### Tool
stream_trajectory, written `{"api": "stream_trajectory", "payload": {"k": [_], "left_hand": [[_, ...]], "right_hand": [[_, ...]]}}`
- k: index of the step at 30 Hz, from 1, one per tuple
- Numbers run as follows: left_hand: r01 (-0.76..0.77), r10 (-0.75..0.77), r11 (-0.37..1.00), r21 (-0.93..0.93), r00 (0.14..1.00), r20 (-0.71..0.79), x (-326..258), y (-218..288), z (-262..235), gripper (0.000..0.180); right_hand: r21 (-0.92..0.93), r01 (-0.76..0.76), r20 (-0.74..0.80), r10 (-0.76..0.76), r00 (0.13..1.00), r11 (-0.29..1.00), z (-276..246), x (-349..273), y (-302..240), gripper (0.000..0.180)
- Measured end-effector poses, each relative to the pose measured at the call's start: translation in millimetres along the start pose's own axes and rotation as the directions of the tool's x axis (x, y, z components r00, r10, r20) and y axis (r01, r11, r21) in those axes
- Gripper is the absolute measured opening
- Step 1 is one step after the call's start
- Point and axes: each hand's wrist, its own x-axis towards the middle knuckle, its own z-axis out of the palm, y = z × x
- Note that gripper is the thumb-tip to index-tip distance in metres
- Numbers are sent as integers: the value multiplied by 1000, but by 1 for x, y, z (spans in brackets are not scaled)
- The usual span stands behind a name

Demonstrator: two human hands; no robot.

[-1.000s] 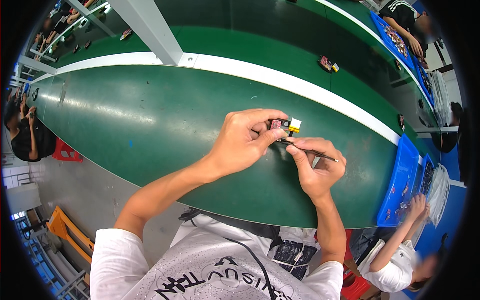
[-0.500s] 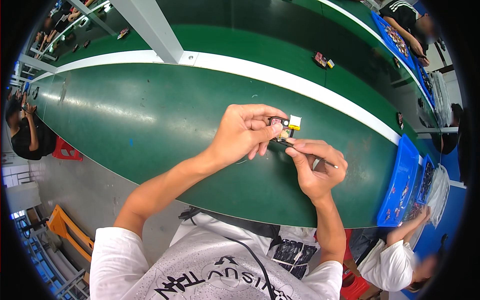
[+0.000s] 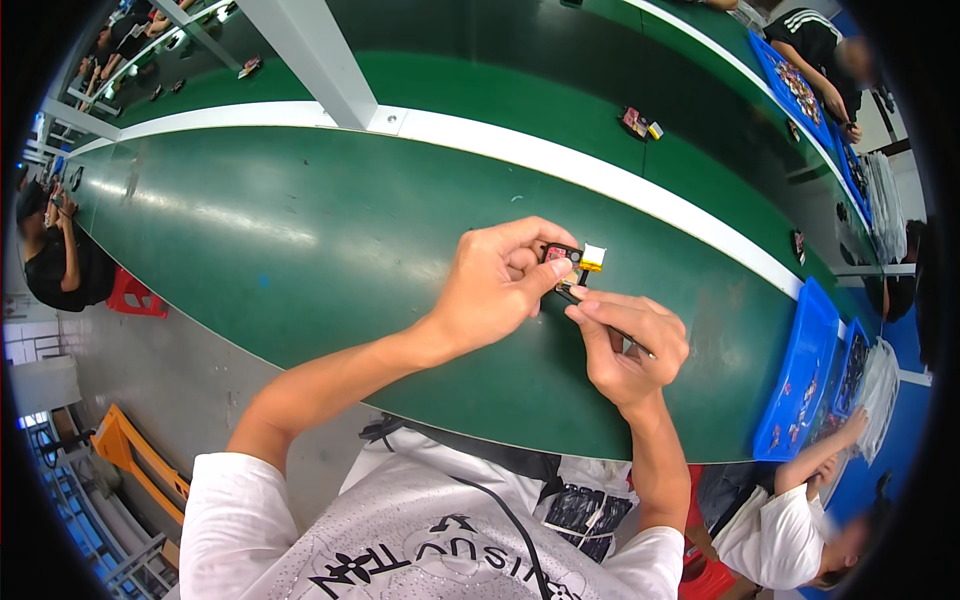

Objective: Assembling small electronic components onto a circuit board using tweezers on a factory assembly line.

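My left hand (image 3: 492, 285) grips a small electronic device (image 3: 562, 256) above the green workbench, thumb across its face. The device has a black casing with a reddish circuit board inside. From its right side juts a small white battery (image 3: 593, 256) with a yellow taped edge. My right hand (image 3: 636, 348) is closed around a thin dark pen-like tool (image 3: 628, 340), its back end sticking out past the fingers. The right fingertips meet the lower edge of the device. Where the tool's tip touches is partly hidden by my fingers.
The green workbench (image 3: 350, 230) ends at a white rail (image 3: 560, 165); beyond it a green conveyor belt (image 3: 560, 110) carries another device (image 3: 634, 123). A grey post (image 3: 310, 60) rises at the rail. Blue trays (image 3: 798, 370) with small parts stand at right, near a co-worker's arm (image 3: 840, 440).
Both hands have shifted slightly down with the device. The right hand has turned a little, and its fingers sit closer over the casing's lower edge.
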Motion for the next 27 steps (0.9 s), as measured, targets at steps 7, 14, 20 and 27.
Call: {"api": "stream_trajectory", "payload": {"k": [7, 14, 20, 27], "left_hand": [[-278, 283, 953, 124, 959, -28, 10, -11, 4, 19], [-424, 431, 881, 209, 902, 16, 28, -46, 4, 18], [-360, 336, 914, 185, 930, 151, 31, -25, 20, 26], [-431, 441, 863, 266, 897, 23, 42, -42, 5, 27]], "right_hand": [[-78, 12, 10, -12, 1000, 997, -4, 2, 0, 19], [-14, 0, 91, 1, 996, 1000, -8, -5, -10, 7], [-71, 12, 6, -11, 1000, 997, -4, 4, -24, 9], [35, -21, 72, 19, 997, 999, 12, 9, -24, 9]]}}
